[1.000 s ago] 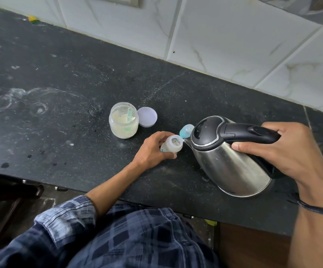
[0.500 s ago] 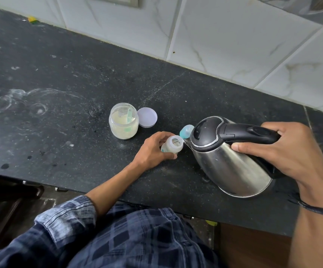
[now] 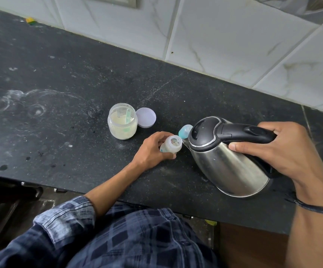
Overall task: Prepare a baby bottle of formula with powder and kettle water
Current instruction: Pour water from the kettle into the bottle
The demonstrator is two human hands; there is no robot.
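Observation:
A small translucent baby bottle (image 3: 171, 146) stands open-topped on the black counter (image 3: 79, 93), gripped by my left hand (image 3: 152, 151). My right hand (image 3: 284, 151) holds the black handle of a steel kettle (image 3: 226, 163), which is tilted left. Its spout sits at the bottle's mouth and a thin stream of water runs into the bottle. A blue-green bottle cap (image 3: 184, 130) lies just behind the spout. To the left stands an open clear jar of pale formula powder (image 3: 122, 123) with a green scoop inside.
The jar's pale lilac lid (image 3: 146, 117) lies flat beside the jar. A white tiled wall (image 3: 234, 45) runs along the back of the counter. The counter's front edge is close to my body, with a dark chair at lower left.
The kettle has tipped a little further toward the bottle, and a stream of water is now visible at the bottle's mouth. Both hands keep their holds.

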